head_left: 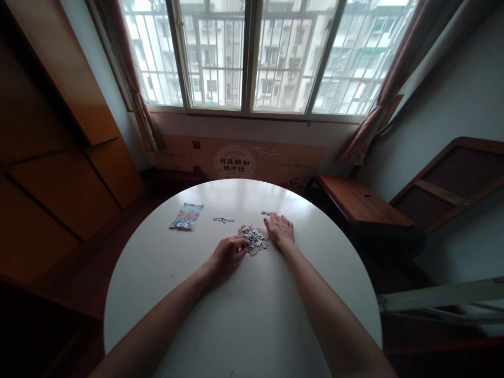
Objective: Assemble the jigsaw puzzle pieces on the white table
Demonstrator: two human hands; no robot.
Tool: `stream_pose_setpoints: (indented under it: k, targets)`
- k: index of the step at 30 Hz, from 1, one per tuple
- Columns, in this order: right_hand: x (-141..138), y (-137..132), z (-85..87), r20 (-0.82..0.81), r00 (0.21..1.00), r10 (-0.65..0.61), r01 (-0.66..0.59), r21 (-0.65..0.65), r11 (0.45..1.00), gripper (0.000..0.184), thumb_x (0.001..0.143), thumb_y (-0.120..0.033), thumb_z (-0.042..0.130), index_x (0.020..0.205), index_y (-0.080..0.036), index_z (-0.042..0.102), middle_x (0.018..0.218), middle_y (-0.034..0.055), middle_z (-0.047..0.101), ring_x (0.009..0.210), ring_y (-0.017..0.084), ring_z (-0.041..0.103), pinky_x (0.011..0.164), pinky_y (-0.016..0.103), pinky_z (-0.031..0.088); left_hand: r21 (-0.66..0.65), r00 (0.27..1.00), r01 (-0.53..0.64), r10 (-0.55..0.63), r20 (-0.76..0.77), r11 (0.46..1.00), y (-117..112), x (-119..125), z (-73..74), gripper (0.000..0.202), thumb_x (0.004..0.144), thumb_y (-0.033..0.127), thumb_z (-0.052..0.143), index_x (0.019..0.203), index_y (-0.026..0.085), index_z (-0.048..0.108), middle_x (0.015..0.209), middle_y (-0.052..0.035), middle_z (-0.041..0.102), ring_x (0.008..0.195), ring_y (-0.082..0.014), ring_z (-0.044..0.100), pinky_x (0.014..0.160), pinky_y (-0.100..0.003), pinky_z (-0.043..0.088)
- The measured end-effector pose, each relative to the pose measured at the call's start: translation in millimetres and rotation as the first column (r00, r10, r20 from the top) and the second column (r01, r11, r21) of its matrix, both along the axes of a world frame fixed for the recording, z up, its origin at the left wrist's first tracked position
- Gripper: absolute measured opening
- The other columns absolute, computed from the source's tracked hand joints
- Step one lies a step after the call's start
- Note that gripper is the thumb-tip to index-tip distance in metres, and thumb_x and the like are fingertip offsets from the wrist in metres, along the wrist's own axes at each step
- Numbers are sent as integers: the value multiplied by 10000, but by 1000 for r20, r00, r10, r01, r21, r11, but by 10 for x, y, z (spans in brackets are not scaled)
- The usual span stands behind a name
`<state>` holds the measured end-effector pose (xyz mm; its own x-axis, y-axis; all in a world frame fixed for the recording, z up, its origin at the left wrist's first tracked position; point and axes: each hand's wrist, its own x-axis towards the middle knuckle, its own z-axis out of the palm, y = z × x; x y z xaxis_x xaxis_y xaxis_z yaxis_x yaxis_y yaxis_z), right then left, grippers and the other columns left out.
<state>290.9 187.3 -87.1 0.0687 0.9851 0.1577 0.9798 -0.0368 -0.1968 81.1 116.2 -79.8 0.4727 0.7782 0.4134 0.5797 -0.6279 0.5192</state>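
A loose pile of small jigsaw puzzle pieces lies on the white round table, some with blue and pink print, others pale. My left hand rests at the pile's left edge, its fingers curled and pinched together; anything between the fingertips is too small to make out. To the right of the pile, my right hand lies palm down with fingers stretched forward. Its fingertips are close to a small cluster of pieces, partly covered by the hand. Another short row of pieces lies left of centre, behind the pile.
A colourful printed packet lies flat on the table's left side. Beyond the table are a wall banner and a barred window. A brown wooden bench stands at the right, orange cabinets at the left.
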Motion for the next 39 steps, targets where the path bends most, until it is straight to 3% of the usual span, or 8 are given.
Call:
stream_pose_setpoints:
  k: [4, 9, 18, 29, 39]
  targets:
    - [3, -4, -11, -45, 999, -9, 12, 71, 997, 579, 916, -519, 214, 1345, -172, 390, 1421, 82, 372, 1288, 248, 295, 1023, 397, 206, -8, 1000, -1, 1, 3, 1000, 2, 3, -2, 156, 825, 189, 526, 844, 166, 679, 725, -20, 622, 594, -94, 520, 596, -196, 396]
    - [80, 19, -8, -225, 974, -9, 52, 184, 981, 504, 924, -440, 263, 1264, -137, 479, 1287, 102, 522, 1179, 222, 439, 986, 318, 290, -12, 1000, 12, -12, 9, 1000, 5, 4, 12, 171, 835, 212, 516, 846, 166, 680, 713, -22, 623, 596, -98, 527, 599, -198, 405]
    - [182, -58, -71, -466, 884, -25, 156, 245, 957, 380, 836, -348, 402, 1067, -130, 611, 1076, 132, 590, 1009, 230, 531, 926, 324, 368, -18, 999, 12, -12, 34, 1000, 36, -1, -12, 169, 836, 216, 518, 855, 167, 679, 735, -25, 630, 609, -99, 533, 611, -201, 411]
    - [-13, -496, -61, -501, 866, -11, 114, 175, 978, 313, 790, -291, 451, 1021, -211, 647, 1046, 85, 584, 951, 231, 553, 882, 332, 405, -31, 999, 5, -4, 33, 1000, 62, -25, -49, 178, 828, 229, 523, 863, 165, 686, 733, -32, 637, 615, -108, 534, 610, -208, 420]
    - [-37, -607, -2, -298, 943, 147, -104, 158, 982, 247, 836, -268, 508, 1005, -263, 689, 1014, 54, 584, 971, 208, 509, 903, 298, 371, -11, 1000, 7, -6, 18, 1000, 42, -56, -38, 150, 823, 202, 536, 852, 160, 677, 725, -24, 625, 611, -101, 527, 603, -199, 405]
